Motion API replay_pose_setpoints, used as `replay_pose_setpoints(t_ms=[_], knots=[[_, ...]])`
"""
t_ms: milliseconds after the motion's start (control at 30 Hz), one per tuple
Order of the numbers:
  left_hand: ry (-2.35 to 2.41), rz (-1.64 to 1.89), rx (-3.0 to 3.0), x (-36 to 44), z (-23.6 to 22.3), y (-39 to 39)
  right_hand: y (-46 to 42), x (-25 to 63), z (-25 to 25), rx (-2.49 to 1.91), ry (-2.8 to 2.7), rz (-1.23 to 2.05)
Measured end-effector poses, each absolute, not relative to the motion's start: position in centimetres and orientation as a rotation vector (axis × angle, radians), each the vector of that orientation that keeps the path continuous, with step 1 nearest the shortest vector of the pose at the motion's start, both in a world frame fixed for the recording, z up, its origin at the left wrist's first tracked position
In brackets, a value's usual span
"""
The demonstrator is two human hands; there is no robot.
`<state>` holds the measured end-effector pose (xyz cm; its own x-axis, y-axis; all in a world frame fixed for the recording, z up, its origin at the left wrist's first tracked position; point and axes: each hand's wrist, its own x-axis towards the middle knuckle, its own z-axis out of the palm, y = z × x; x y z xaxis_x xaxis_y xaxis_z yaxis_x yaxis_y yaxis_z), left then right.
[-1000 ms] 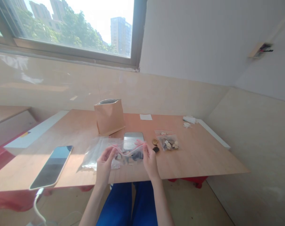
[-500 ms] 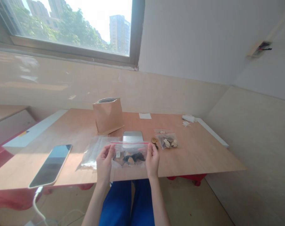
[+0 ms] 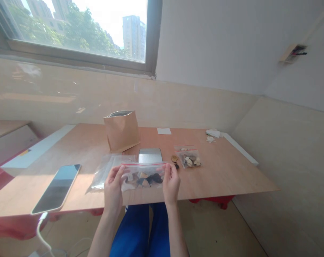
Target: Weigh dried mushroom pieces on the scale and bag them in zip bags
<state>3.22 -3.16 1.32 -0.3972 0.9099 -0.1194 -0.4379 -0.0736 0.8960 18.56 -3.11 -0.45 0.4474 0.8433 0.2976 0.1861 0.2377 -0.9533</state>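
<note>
Stretched between my two hands is a clear zip bag (image 3: 143, 180) with a red seal line, holding dark and tan dried pieces and a small white packet. My left hand (image 3: 113, 185) pinches its upper left corner, and my right hand (image 3: 171, 184) grips the upper right corner. The bag hangs over the table's front edge area. Just behind it lies a silver flat device (image 3: 150, 155), partly covered by the bag. To the right, beyond my right hand, are filled zip bags (image 3: 190, 159) and a loose tan slice (image 3: 174, 158) beside a dark piece.
A brown paper pouch (image 3: 121, 132) stands with its top agape at the back left. Flat clear bags (image 3: 103, 175) lie left of my hands. A phone (image 3: 57, 189) with a white cable (image 3: 40, 228) rests at the front left. White paper (image 3: 164, 131) and crumpled tissue (image 3: 213, 134) lie at the back.
Both hands still hold the zip bag by its corners. My left hand has moved slightly left and down, the bag shifting left with it. The camera view has shifted a little.
</note>
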Motion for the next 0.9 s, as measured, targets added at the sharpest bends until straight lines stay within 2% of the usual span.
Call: replay_pose_setpoints(t_ms=[333, 533, 900], knots=[[1.152, 1.604, 0.743, 3.9, 1.6, -3.7, -3.7, 18.6, 0.2, -1.076, -1.035, 0.794], [1.279, 1.51, 1.064, 3.1, 1.7, -4.1, -3.9, 18.9, 0.8, -1.099, -0.995, 0.745], [1.22, 1.545, 1.047, 3.0, 2.6, -4.6, -4.6, 18.8, 0.7, -1.111, -0.986, 0.725]])
